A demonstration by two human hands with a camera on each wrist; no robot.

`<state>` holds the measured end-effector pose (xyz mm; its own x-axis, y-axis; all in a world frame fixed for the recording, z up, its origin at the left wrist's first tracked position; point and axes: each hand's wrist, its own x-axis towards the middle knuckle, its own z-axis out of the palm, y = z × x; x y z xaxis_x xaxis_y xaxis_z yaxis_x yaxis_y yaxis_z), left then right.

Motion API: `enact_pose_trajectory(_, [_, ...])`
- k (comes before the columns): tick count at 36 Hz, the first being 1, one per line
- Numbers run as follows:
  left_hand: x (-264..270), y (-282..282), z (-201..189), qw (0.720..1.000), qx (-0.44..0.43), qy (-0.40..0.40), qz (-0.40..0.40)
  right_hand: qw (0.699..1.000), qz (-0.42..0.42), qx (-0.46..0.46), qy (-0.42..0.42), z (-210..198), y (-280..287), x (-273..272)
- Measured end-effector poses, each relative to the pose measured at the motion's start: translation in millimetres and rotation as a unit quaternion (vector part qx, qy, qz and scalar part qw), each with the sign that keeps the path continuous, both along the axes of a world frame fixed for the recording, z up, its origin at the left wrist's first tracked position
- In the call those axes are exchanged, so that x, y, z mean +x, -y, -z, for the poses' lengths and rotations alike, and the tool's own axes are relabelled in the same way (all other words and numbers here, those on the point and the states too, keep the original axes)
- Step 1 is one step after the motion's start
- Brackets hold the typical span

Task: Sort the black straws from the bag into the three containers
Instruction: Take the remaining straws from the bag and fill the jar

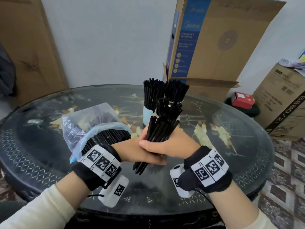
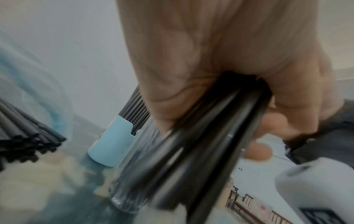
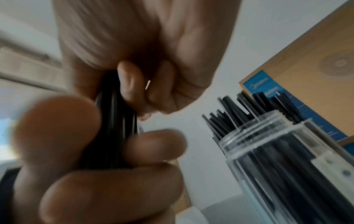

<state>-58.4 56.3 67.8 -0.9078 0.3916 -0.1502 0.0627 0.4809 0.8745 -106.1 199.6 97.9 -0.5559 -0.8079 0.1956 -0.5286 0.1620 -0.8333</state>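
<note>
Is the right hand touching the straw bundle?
Touching. In the head view the right hand wraps its thumb and fingers around the straw bundle; the right wrist view shows the fingers curled on it.

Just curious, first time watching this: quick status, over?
Left hand and right hand both grip one straw bundle. Bag still holds straws. Containers part full. Nothing blocking.

"Midea", "STAND FAN" on tall cardboard box [image 1: 212, 38]
</note>
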Motion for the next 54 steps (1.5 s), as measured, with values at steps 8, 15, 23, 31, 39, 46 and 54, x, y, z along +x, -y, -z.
enact_pose_trajectory(8, [-34.4,-10.4,16.7,0.944,0.160,-0.191,-0.215,0.988,0.101,-0.115,-0.024,-31.6,-19.5,-46.5])
enact_pose_trajectory(15, [-80.4,-13.4,36.5,0.937,0.133,-0.159,-0.282,0.965,0.211,-0.156,-0.016,-57.4,-32.3,-99.7])
enact_pose_trajectory(23, [-92.1,-2.8,62.8,0.943,0.111,-0.152,-0.274,0.968,0.238,-0.074,-0.016,-53.1,-28.7,-134.6])
enact_pose_trajectory(31, [-91.5,-2.3,65.1,0.940,0.124,-0.164,-0.273,0.976,0.215,0.020,-0.039,-7.3,-6.9,-126.2])
enact_pose_trajectory(39, [-91.6,-1.4,66.4,0.940,0.116,-0.157,-0.279,0.969,0.207,-0.049,-0.122,2.7,-4.7,-108.1])
enact_pose_trajectory(46, [-93.2,-2.0,67.4,0.940,0.112,-0.159,-0.279,0.913,0.145,0.024,-0.381,-0.5,9.3,-104.6])
enact_pose_trajectory(54, [-94.3,-1.6,69.4,0.940,0.109,-0.169,-0.276,0.878,0.171,-0.021,-0.446,9.8,12.4,-99.8])
